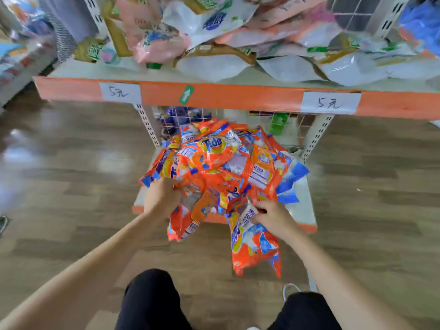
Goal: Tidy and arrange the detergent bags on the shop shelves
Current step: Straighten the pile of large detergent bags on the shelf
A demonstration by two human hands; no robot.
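On a low shop shelf (300, 208), heaped detergent bags (214, 158) are gripped by the left hand (162, 197); one overhanging bag (254, 248), pinched by the right hand (271, 216), could be dragged off with others.

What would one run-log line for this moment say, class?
left hand: grips orange Tide bags in heap | right hand: holds one Tide bag hanging off lower shelf front | tidying: unfinished

bare forearms (95, 253), no sleeves in view; black trousers (152, 301) on both legs; white shoe (291, 288) edge.
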